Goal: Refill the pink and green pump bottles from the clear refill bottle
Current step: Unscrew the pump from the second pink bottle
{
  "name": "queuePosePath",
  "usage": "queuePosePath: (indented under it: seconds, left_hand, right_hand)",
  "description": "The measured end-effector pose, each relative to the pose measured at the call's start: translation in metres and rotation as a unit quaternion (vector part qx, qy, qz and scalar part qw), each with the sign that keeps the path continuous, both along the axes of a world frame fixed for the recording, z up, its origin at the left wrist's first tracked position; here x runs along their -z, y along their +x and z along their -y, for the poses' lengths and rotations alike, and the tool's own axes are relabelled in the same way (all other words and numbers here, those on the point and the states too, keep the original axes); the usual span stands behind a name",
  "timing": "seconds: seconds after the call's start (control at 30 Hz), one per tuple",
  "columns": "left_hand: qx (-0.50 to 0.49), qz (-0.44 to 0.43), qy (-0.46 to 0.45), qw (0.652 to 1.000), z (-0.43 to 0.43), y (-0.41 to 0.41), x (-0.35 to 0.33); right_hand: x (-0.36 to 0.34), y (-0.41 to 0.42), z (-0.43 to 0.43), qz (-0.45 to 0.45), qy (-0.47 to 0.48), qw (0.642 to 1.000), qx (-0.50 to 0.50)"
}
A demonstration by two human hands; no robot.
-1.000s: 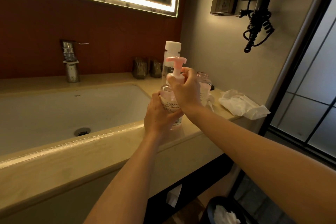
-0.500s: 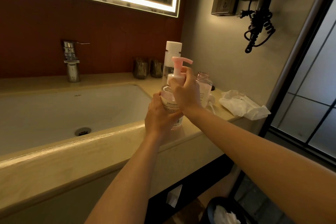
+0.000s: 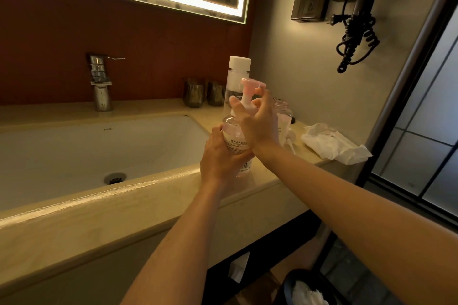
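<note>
As left hand (image 3: 220, 159) grips bottle (image 3: 232, 132), sink (image 3: 153, 136) reads HEGII.

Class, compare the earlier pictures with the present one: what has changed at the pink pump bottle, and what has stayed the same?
The right hand, gripping the pink pump top, twisted it, and its nozzle swung round to the right. The left hand kept holding the pink pump bottle upright. The clear refill bottle behind did not move.

Obstructed and illegible items.
Fingers of the right hand (image 3: 260, 126) cover the collar of the pink pump bottle (image 3: 231, 124); behind them, the lower half of the clear refill bottle (image 3: 233, 79) and most of an open bottle (image 3: 283, 109) are hidden. Beside the fingers of the left hand (image 3: 221, 158), the label print (image 3: 239, 143) is too small to read.
</note>
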State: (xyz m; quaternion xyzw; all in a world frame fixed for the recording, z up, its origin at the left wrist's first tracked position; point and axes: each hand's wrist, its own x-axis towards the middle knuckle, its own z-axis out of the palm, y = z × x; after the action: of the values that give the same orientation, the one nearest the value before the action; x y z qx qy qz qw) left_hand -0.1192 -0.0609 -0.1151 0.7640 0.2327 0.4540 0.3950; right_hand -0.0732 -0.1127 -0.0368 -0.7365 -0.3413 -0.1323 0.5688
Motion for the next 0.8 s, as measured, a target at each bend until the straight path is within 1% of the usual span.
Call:
queuePosePath:
  seconds: [0.13, 0.27, 0.5, 0.6, 0.67, 0.8]
  left_hand:
    - [0.001, -0.003, 0.002, 1.0, 0.0, 0.0, 0.0]
    - [0.006, 0.0, -0.001, 1.0, 0.001, -0.001, -0.001]
    - [0.011, 0.003, -0.007, 1.0, 0.0, 0.0, -0.001]
    - [0.013, -0.002, -0.006, 1.0, 0.0, 0.0, 0.0]
    - [0.013, -0.003, -0.009, 1.0, -0.001, 0.0, -0.001]
    - [0.008, -0.014, -0.006, 1.0, 0.001, 0.0, -0.003]
  right_hand:
    - [0.001, 0.002, -0.001, 0.018, -0.032, 0.999, 0.025]
    - [0.004, 0.001, -0.001, 0.003, -0.018, 1.0, -0.002]
    - [-0.009, 0.001, 0.011, 0.015, 0.0, 0.998, -0.054]
    - [-0.026, 0.004, 0.018, 0.009, 0.027, 0.998, -0.063]
    - [-0.036, 0.008, 0.021, -0.011, 0.066, 0.996, -0.063]
    - [-0.051, 0.023, 0.033, -0.028, 0.112, 0.993, -0.031]
